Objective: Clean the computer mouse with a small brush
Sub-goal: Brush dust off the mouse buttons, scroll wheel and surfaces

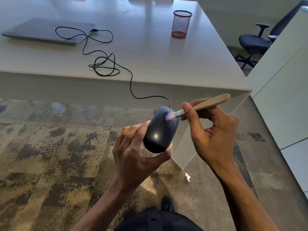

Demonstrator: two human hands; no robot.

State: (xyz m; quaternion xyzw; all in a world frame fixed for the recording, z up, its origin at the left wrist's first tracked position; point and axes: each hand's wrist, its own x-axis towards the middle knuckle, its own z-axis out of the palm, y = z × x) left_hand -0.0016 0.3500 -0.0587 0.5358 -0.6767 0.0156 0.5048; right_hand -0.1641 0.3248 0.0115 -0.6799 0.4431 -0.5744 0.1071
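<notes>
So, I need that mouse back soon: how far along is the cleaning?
Done: the left hand has the mouse lifted off the desk, cable trailing toward the laptop. In hand: the right hand works the brush, bristles on the buttons near the scroll wheel. Left: sides and underside, unseen here; how clean it is cannot be judged.

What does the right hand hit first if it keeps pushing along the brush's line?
The right hand points the brush down-left; its bristles already touch the black mouse near the scroll wheel. The mouse comes first, then probably the left hand holding it.
</notes>
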